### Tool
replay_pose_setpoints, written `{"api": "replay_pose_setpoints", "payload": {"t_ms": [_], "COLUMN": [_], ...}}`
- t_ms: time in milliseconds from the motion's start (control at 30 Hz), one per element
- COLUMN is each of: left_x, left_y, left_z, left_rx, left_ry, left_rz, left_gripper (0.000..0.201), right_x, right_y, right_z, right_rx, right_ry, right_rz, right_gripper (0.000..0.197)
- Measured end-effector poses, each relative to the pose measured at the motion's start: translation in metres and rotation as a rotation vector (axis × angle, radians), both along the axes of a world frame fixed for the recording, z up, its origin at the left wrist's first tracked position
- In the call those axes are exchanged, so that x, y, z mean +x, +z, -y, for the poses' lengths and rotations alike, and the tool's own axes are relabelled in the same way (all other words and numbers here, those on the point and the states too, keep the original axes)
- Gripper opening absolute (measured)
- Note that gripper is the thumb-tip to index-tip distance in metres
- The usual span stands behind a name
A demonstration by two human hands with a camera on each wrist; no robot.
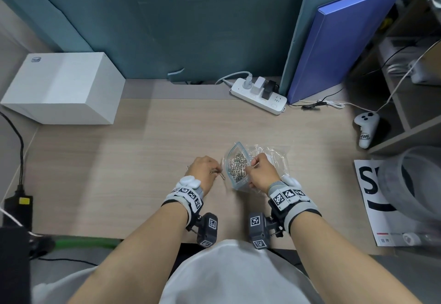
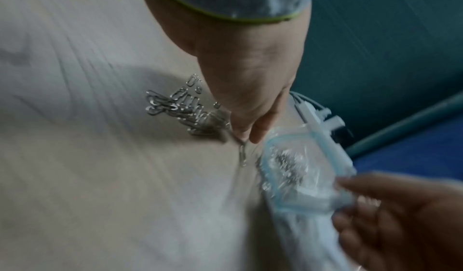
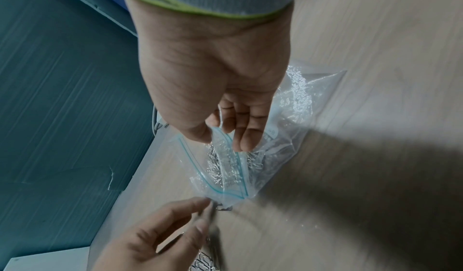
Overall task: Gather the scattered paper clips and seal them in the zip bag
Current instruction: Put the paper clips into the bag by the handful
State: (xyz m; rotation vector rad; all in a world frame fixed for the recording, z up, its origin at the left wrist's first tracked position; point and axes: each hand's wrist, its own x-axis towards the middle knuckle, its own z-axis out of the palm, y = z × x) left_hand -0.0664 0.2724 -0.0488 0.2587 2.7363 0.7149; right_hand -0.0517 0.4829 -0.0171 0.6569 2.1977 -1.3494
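Zip bag (image 1: pixel 236 167): clear, with a blue zip strip; it stands mouth-up and open near the middle of the tabletop (image 1: pixel 119 160), already holding a mass of silver paper clips.
Right hand (image 1: pixel 262 172): thumb and fingers pinch the bag's rim on its right side, holding the mouth open – in the right wrist view the thumb sits outside the rim, the fingers on its other face.
Left hand (image 1: pixel 202 172): just left of the bag, fingers curled together and pinching a paper clip (image 1: pixel 223 176) that dangles from the fingertips beside the bag's mouth.
Loose clips (image 2: pixel 185 107): a small heap lies on the tabletop under the left palm, seen in the left wrist view – close to the bag but outside it.
Second plastic bag (image 1: pixel 272 158): crumpled and clear, lying behind the right hand.
Surroundings: white box (image 1: pixel 64 88) at far left, power strip (image 1: pixel 259 98) by the back wall, white controller (image 1: pixel 365 129) at right.
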Motion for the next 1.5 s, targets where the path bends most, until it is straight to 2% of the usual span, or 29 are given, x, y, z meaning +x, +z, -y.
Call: {"api": "replay_pose_setpoints", "payload": {"t_ms": [100,367,467,567,633,800,900,1100,1267,1367,1500], "left_x": [0.011,0.011,0.015,0.02,0.025,0.031,0.029,0.04,0.037,0.028,0.014], "left_y": [-0.01,-0.025,-0.019,-0.018,-0.02,-0.023,-0.021,-0.029,-0.044,-0.051,-0.052], "left_z": [0.004,0.038,0.04,0.039,0.042,0.047,0.047,0.069,0.056,0.041,0.027], "left_rx": [-0.057,-0.114,-0.13,-0.279,-0.384,-0.458,-0.479,-0.393,-0.311,-0.304,-0.258], "left_ry": [-0.221,-0.32,-0.474,-0.68,-0.719,-0.566,-0.471,-0.15,-0.096,-0.096,0.023], "left_rz": [-0.113,-0.264,-0.235,-0.152,-0.108,-0.009,-0.027,0.015,-0.022,-0.095,-0.232], "left_gripper": [0.023,0.031,0.037,0.052,0.062,0.07,0.072,0.09,0.101,0.095,0.054], "right_x": [0.0,-0.001,-0.002,-0.004,-0.006,-0.007,-0.008,-0.01,-0.011,-0.009,-0.009], "right_y": [0.001,0.001,0.001,0.004,0.006,0.009,0.009,0.01,0.011,0.008,0.001], "right_z": [0.0,0.002,0.003,0.006,0.008,0.008,0.007,0.005,0.001,0.0,0.0], "right_rx": [0.01,0.038,0.033,0.026,0.02,0.017,0.01,-0.002,-0.001,-0.011,-0.012], "right_ry": [0.005,0.037,0.037,0.052,0.047,0.044,0.034,0.035,0.019,0.018,0.014], "right_rz": [0.001,-0.005,-0.007,-0.008,-0.007,-0.003,0.0,0.001,-0.021,-0.026,-0.025], "right_gripper": [0.016,0.014,0.014,0.014,0.015,0.012,0.012,0.016,0.015,0.014,0.016]}}
